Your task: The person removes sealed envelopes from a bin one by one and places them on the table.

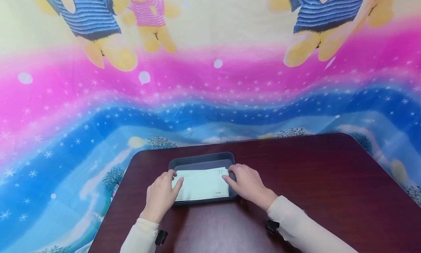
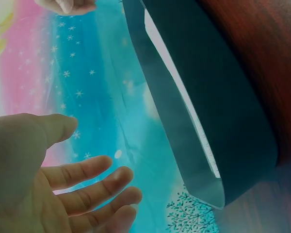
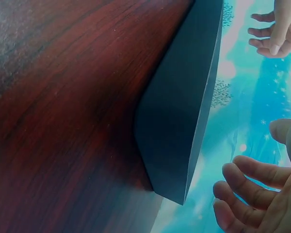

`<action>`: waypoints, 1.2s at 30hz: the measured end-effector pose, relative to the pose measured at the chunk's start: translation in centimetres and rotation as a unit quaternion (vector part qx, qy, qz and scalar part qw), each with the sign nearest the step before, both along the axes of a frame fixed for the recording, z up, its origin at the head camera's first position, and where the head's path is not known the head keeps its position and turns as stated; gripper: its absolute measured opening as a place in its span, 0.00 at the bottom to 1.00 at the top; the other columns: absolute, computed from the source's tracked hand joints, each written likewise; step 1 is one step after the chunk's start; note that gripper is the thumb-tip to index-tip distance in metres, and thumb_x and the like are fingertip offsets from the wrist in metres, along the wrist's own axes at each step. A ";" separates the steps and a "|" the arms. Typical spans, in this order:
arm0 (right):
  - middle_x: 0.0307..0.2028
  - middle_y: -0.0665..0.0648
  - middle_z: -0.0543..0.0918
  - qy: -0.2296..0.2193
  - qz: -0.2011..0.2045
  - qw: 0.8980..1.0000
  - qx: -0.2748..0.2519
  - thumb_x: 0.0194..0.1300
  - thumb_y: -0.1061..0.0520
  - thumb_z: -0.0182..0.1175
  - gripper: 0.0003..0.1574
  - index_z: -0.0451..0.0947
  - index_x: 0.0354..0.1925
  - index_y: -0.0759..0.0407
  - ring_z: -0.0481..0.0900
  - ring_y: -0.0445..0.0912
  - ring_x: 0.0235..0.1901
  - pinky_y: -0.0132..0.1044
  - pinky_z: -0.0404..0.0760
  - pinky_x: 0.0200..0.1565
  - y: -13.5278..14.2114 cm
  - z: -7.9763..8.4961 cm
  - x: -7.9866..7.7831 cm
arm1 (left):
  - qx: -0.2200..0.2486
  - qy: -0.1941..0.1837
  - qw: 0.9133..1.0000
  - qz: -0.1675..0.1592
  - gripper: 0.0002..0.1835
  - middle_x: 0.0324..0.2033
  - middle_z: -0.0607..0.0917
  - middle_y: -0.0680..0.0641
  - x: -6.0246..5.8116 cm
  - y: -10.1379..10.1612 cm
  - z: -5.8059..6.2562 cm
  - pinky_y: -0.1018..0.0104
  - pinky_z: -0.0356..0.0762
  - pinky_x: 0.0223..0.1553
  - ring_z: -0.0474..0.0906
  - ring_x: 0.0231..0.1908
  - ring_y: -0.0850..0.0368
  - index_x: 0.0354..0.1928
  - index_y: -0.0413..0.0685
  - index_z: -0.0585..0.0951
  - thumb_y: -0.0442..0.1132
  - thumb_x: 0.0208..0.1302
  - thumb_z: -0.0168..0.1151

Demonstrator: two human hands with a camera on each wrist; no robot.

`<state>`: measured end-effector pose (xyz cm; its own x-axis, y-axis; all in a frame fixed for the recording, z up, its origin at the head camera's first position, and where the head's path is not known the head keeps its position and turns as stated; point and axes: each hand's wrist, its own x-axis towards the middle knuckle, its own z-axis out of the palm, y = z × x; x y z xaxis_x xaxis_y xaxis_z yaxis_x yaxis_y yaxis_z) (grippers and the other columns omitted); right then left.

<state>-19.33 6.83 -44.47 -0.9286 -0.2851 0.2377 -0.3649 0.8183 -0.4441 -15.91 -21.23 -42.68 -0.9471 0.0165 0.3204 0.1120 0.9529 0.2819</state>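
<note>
Dark tray (image 1: 203,158) sits, as I see it, at far left of brown table (image 1: 312,172); white envelope stack (image 1: 200,185) lies inside, toward near wall, strip of tray floor showing beyond. Left hand (image 1: 161,191) at left end, right hand (image 1: 251,183) at right end; fingers of both loosely spread, grasping nothing. Right edge of stack looks slightly uneven. Best handling, I'd judge: bring both hands in evenly, fingertips against short ends, light inward pressure, corners unbent.

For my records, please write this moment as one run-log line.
left hand: above tray, left side | right hand: above tray, right side | envelopes: inside tray | tray: on table
</note>
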 end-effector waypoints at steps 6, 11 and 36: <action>0.32 0.54 0.86 0.021 0.027 0.999 0.007 0.67 0.42 0.66 0.21 0.86 0.45 0.58 0.72 0.40 0.27 0.36 0.73 0.30 -0.5 -0.3 -0.6 | -0.011 -0.002 1.000 -0.007 0.17 0.36 0.88 0.46 -0.2 0.2 -0.6 0.59 0.76 0.24 0.83 0.30 0.53 0.46 0.47 0.83 0.52 0.67 0.65; 0.35 0.55 0.88 0.046 0.048 0.998 0.017 0.67 0.43 0.66 0.20 0.86 0.44 0.58 0.78 0.44 0.30 0.39 0.77 0.34 -1.0 -0.5 -1.0 | -0.018 -0.007 1.000 -0.005 0.17 0.37 0.88 0.45 -0.3 0.3 -1.0 0.59 0.77 0.24 0.83 0.29 0.53 0.46 0.46 0.83 0.52 0.67 0.65; 0.48 0.58 0.86 0.001 0.101 0.994 0.040 0.66 0.46 0.67 0.24 0.82 0.54 0.59 0.83 0.53 0.47 0.51 0.81 0.48 -2.5 -2.4 -3.0 | -0.041 -0.046 0.998 -0.011 0.20 0.32 0.88 0.45 -1.8 0.7 -2.6 0.58 0.77 0.24 0.82 0.26 0.53 0.49 0.46 0.83 0.53 0.66 0.66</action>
<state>-22.32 4.37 -46.83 -0.8503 -0.4836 0.2077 -0.5257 0.7614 -0.3793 -17.67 -20.54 -45.29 -0.9715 0.0596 0.2292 0.1098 0.9709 0.2128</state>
